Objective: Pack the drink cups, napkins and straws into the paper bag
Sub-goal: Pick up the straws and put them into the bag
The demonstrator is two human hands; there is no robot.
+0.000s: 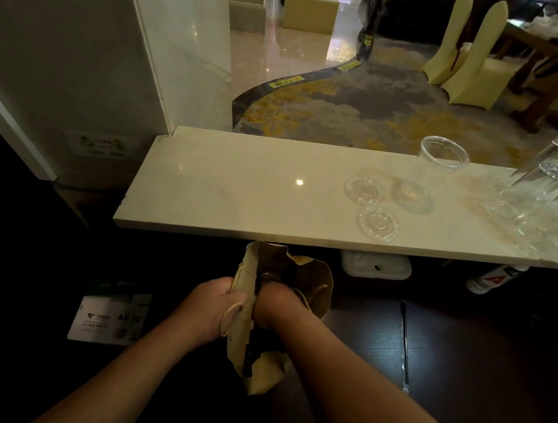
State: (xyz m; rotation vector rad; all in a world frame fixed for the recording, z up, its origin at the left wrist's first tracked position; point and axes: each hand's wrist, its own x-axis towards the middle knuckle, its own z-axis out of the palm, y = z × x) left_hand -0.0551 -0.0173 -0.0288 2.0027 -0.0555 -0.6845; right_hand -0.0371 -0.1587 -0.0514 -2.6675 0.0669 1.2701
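A brown paper bag point(312, 281) stands open below the front edge of the pale counter point(225, 189). My left hand point(219, 302) grips the bag's left wall near a handle loop. My right hand point(274, 303) reaches into the bag's mouth, its fingers hidden inside. A round rim shows inside the bag, too dark to identify. On the counter a clear plastic cup point(438, 168) stands upright, with two clear lids point(364, 189) point(378, 223) beside it. A wrapped straw point(404, 347) lies on the dark lower surface to the right.
Stacks of clear cups point(555, 198) lean at the counter's right end. A white box point(375, 265) and a bottle point(494, 277) sit under the counter. A pack of A4 paper point(111, 318) lies at lower left. Covered chairs point(469, 59) stand beyond.
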